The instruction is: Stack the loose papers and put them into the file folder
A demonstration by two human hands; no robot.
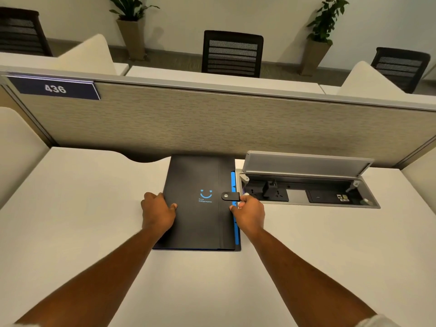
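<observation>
A black file folder (198, 215) with a blue smiley print lies closed and flat on the white desk (82, 208), its far end against the partition. Blue tab edges (234, 185) show along its right side. A black snap strap (230, 196) wraps over that side. My left hand (159, 212) rests on the folder's left edge, thumb on the cover. My right hand (249, 214) grips the right edge just below the strap, fingers curled around it. No loose papers are in sight.
An open cable box (306, 190) with sockets and a raised grey lid sits in the desk right of the folder. A beige fabric partition (212, 123) with a "436" sign (55, 88) stands behind. Chairs and potted plants are beyond it.
</observation>
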